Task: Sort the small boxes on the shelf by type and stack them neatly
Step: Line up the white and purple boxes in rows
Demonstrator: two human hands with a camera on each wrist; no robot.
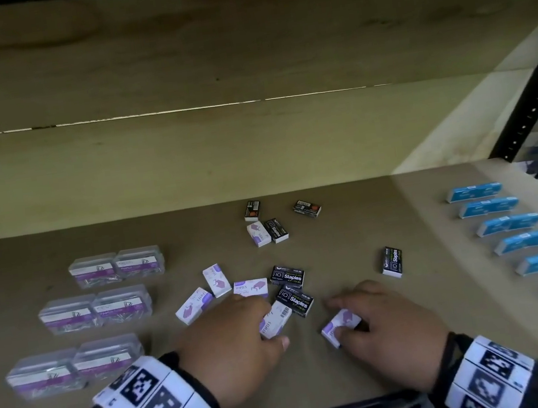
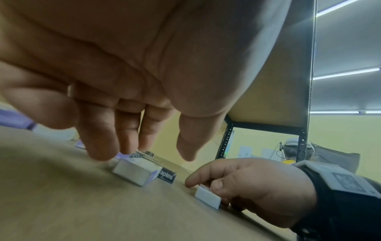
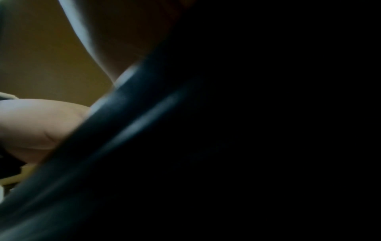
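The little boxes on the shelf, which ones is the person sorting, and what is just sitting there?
Being sorted:
purple-and-white staple boxes, one under the left hand, one gripped by the right hand
black staple boxes

Sitting there, already lined up:
clear paper clip boxes, paired on the left
blue boxes, in a row on the right

Black upright [image 1: 524, 112] — ceiling light strips [image 2: 346, 74] beyond.
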